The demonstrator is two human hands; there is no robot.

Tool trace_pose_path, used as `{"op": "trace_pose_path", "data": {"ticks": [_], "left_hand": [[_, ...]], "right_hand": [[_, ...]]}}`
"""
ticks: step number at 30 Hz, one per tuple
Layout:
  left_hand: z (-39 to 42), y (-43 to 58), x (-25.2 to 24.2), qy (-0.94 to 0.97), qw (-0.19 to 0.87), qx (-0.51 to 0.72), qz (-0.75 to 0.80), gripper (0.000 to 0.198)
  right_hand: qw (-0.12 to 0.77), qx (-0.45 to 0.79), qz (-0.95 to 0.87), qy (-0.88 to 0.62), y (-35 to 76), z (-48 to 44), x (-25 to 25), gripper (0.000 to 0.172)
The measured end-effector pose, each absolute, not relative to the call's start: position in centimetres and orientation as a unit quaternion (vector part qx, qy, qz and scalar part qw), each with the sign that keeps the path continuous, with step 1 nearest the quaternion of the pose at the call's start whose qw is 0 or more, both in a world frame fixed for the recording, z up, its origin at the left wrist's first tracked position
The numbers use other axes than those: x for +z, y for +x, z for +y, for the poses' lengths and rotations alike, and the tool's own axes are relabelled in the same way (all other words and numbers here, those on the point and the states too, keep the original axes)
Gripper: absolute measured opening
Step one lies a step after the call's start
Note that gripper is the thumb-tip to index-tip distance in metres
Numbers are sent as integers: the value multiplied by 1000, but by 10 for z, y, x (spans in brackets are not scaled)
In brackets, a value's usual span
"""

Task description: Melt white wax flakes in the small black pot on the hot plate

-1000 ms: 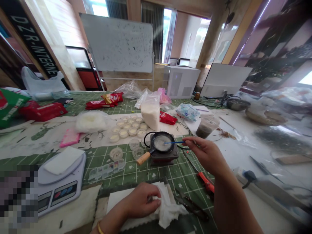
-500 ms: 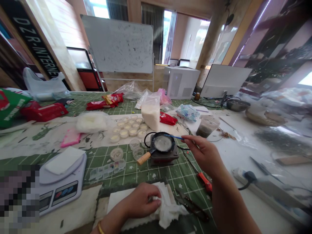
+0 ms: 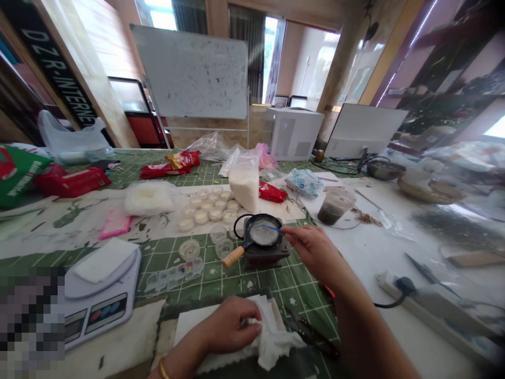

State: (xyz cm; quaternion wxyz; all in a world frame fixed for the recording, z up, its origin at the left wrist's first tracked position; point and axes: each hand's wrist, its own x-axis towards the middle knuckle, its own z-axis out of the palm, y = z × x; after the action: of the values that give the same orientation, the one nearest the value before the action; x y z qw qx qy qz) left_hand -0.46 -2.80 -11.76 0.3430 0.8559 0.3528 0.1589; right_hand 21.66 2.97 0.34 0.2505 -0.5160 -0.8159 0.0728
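My right hand (image 3: 311, 250) is closed on a thin blue stick (image 3: 272, 228), whose tip reaches into a small black frying pan (image 3: 252, 243). A whitish, translucent layer covers the pan's bottom. The pan sits on a small dark hot plate (image 3: 266, 260), its wooden handle (image 3: 233, 256) pointing toward the front left. My left hand (image 3: 232, 323) is closed on a crumpled white tissue (image 3: 274, 347) and rests over white paper sheets (image 3: 191, 323) near the table's front edge. Its palm side is hidden.
Several small clear cups with pale filling (image 3: 201, 216) stand behind the pan, beside a bag of white granules (image 3: 246, 184). A kitchen scale (image 3: 128, 281) lies left. Scissors (image 3: 315, 334) lie right of the tissue; a power strip (image 3: 430, 310) and a cloudy plastic cup (image 3: 335, 202) are farther right.
My right hand has moved left and slightly down toward the pan, bringing the blue stick's tip from near the far rim into the pan's middle. My left hand has stayed still.
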Motion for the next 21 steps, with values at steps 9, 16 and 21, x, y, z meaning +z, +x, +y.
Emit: {"op": "trace_pose_path", "data": {"ticks": [9,16,21], "left_hand": [[-29,-5,-117,852,348,157,358,16],[-30,-4,-115,852,341,154,366,16],[-29,-4,-115,852,342,154,364,16]], "right_hand": [[230,72,-845,-478,215,26,2,28],[228,85,-848,-470,218,25,4,28],[216,68,-826,-517,221,26,3,27]]}}
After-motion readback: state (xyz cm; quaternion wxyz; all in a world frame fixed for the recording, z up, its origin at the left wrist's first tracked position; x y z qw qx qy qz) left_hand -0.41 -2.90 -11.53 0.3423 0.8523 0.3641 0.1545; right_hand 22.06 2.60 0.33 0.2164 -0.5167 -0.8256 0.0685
